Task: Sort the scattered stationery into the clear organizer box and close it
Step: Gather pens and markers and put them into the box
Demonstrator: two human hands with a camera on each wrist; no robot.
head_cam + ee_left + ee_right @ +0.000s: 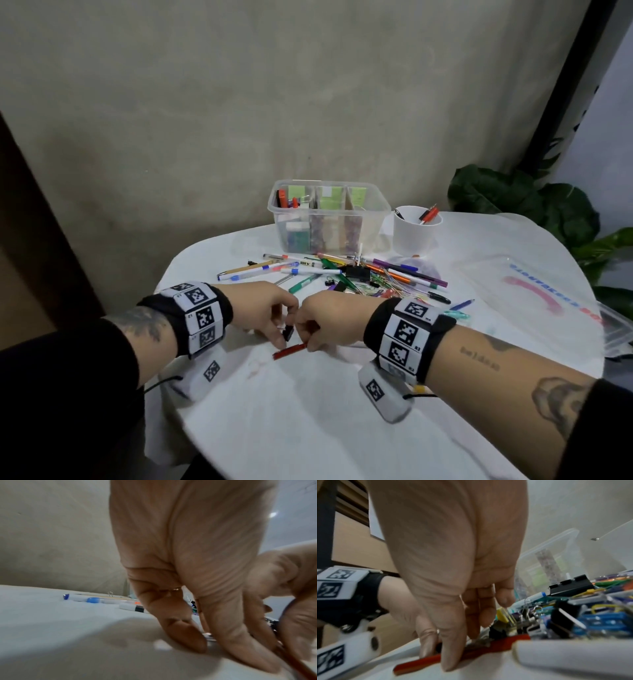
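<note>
Head view is showing me both hands meeting low in the centre of the frame, over the white table (pixel 308 411). My right hand (pixel 329 322) is pinching a red pen (pixel 290 351) that is lying flat on the cloth; the right wrist view is giving thumb and fingertips (pixel 452 660) curled down onto its barrel. My left hand (pixel 263 308) is curling its fingers around a small black binder clip (pixel 288 333), just beside the pen.

I am judging the pen as light, stiff and smooth, likely to roll or slide on the cloth, so I am favouring a grip at mid-barrel rather than the tip. The clip looks small, hard and springy; holding its body, not the wire loops, seems safer.

The clear organizer box (pixel 376 219) is standing open at upper centre, well apart from the hands, with the scattered pens (pixel 308 270) lying between. Its lid (pixel 534 291) is resting at the right of the frame.
</note>
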